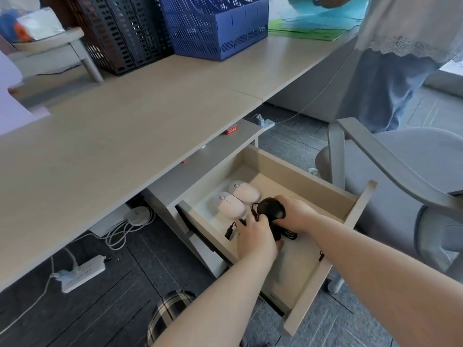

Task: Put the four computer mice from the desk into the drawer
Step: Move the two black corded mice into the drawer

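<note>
The drawer (298,176) under the desk stands pulled out. Two white mice lie side by side at its far left, one (230,204) nearer and one (245,191) behind it. A black wired mouse (270,207) sits beside them with my right hand (294,214) closed over its right side. My left hand (255,237) rests lower in the drawer, fingers curled on the black cable (288,235) bundle; whatever lies under its palm is hidden.
The desk (120,136) top holds black (120,33) and blue (215,26) file baskets at the back. A grey chair (390,171) stands right of the drawer, and another person (400,58) stands beyond. Power strips (82,272) and cables lie on the floor under the desk.
</note>
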Tool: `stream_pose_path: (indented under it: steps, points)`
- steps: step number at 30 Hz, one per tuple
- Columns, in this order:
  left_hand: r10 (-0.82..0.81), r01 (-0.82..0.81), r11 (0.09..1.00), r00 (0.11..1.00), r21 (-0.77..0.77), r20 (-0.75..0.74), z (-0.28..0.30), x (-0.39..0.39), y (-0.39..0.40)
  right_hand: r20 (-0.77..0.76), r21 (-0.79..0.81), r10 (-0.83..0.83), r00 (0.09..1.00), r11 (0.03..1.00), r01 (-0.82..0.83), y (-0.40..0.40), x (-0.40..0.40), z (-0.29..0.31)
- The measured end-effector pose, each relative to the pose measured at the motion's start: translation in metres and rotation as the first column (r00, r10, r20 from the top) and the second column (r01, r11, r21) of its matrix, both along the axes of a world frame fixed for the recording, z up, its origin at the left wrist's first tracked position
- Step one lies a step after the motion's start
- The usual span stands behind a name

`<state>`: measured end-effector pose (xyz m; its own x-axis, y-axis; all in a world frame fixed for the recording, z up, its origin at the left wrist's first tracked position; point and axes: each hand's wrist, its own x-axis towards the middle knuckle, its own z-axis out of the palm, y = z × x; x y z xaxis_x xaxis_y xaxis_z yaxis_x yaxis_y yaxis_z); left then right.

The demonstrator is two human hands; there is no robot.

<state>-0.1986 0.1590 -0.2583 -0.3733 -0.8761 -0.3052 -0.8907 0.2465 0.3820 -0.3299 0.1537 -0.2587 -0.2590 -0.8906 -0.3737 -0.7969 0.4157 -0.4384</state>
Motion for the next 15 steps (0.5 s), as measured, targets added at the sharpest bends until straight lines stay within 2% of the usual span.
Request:
stream_pose_path:
  steps: [6,15]
  points:
    - [0.001,-0.002,0.998,1.000,0.065,0.022,-0.005,0.000,-0.007,-0.085,0.057,0.071,0.994,0.996,-0.067,-0.003,0.003,-0.006]
    - [-0.025,0.019,0.999,0.992,0.050,0.123,-0.007,-0.001,-0.007,-0.141,-0.013,0.006,0.990,1.000,-0.008,0.003,0.005,0.008]
